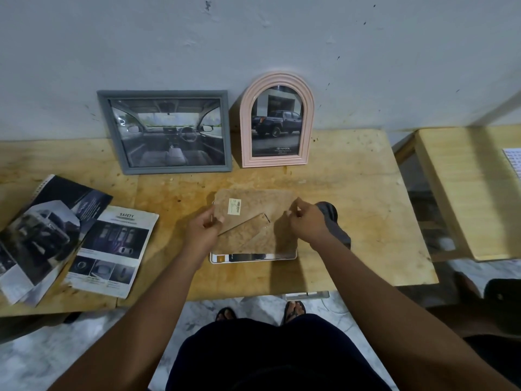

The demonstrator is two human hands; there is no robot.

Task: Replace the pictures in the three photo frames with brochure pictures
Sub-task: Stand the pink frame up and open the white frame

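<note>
A third photo frame (253, 258) lies face down at the table's middle, its white rim and a strip of picture showing at the near edge. A brown backing board (253, 207) with a small label and a stand flap lies over it, tilted slightly. My left hand (204, 228) grips the board's left edge. My right hand (306, 221) pinches the board's right edge. A grey frame (166, 131) with a car-interior picture and a pink arched frame (277, 119) with a pickup-truck picture lean on the wall behind. Brochure pages (112, 249) lie at the left.
A dark rolled cloth (331, 218) lies just right of my right hand. The wooden table (366, 207) ends in front of my legs. A second wooden surface (465, 193) stands to the right across a gap. My sandalled feet show on the marble floor.
</note>
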